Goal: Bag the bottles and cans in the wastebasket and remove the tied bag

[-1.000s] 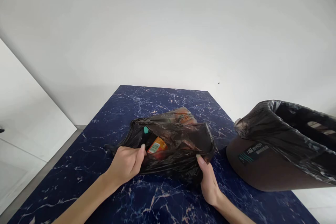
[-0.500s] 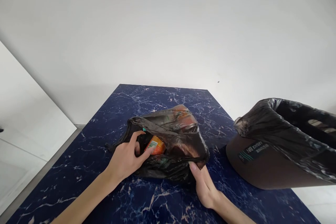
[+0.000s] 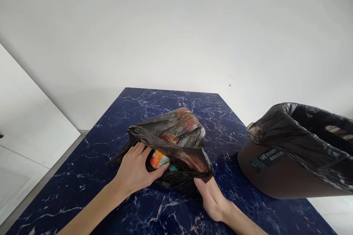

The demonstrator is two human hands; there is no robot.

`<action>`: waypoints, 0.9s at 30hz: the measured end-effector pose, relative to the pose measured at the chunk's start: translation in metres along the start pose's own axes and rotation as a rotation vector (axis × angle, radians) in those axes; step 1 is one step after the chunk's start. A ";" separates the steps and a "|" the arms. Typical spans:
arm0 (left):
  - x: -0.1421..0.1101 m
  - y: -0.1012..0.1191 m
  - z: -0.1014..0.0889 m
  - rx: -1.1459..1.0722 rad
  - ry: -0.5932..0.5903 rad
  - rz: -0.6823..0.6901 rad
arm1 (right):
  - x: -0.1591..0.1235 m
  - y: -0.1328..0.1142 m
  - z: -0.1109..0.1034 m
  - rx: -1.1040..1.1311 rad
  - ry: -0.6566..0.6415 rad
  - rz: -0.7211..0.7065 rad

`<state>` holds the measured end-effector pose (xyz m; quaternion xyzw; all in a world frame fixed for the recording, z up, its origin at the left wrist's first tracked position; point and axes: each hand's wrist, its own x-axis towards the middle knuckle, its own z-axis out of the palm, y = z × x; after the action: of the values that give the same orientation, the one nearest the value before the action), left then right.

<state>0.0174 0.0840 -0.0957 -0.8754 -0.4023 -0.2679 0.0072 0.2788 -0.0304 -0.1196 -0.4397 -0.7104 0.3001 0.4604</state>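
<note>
A black plastic bag [image 3: 168,128] lies on the blue marbled table [image 3: 176,209], its mouth facing me. My left hand [image 3: 138,165] reaches into the mouth, with fingers and thumb closed around an orange-labelled container [image 3: 158,159]. White and green patches show on its label, and a teal part is at its right end; the fingertips are hidden inside. Along the near right rim, my right hand [image 3: 211,196] pinches the bag, thumb on top and the other fingers out of sight inside or under it. Reddish-orange shapes show through the thin plastic.
A brown garbage bin [image 3: 278,176] stands at the right, tilted in view. Its black liner [image 3: 278,125] is folded over the rim. Behind the table rises a white wall [image 3: 176,36], and a white cabinet door [image 3: 30,136] is at the left.
My left hand has gone a little deeper and closed around the orange-labelled container, which has turned. The bag and my right hand have shifted slightly left.
</note>
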 end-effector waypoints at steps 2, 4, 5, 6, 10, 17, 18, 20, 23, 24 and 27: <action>-0.002 -0.001 0.002 0.003 -0.024 0.018 | 0.005 -0.006 -0.001 0.017 0.015 -0.011; -0.002 -0.003 0.003 -0.028 -0.062 0.031 | 0.009 -0.009 -0.002 0.054 0.041 -0.009; -0.002 -0.004 0.002 -0.047 -0.077 0.037 | 0.011 -0.008 -0.002 0.079 0.061 0.000; -0.001 -0.006 0.002 -0.065 -0.083 0.040 | 0.012 -0.007 -0.002 0.101 0.087 0.013; 0.004 -0.016 -0.002 -0.121 -0.038 0.024 | 0.011 0.009 -0.002 0.137 0.277 0.142; 0.016 -0.041 -0.022 -0.482 -0.221 -0.244 | 0.014 0.021 -0.006 0.135 0.626 0.347; 0.017 -0.047 -0.026 -0.566 -0.295 -0.287 | 0.017 0.021 -0.008 0.177 0.625 0.339; 0.018 -0.061 -0.036 -0.734 -0.430 -0.347 | 0.022 0.020 -0.011 0.293 0.617 0.320; 0.015 -0.084 -0.049 -0.949 -0.591 -0.355 | 0.025 0.027 -0.016 0.372 0.642 0.324; 0.013 -0.092 -0.053 -0.996 -0.634 -0.346 | 0.024 0.031 -0.017 0.358 0.657 0.330; 0.007 -0.116 -0.063 -1.083 -0.695 -0.326 | 0.019 0.047 -0.020 0.301 0.707 0.356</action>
<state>-0.0907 0.1531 -0.0620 -0.7187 -0.3168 -0.1322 -0.6047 0.3098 0.0072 -0.1435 -0.5593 -0.3698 0.3061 0.6758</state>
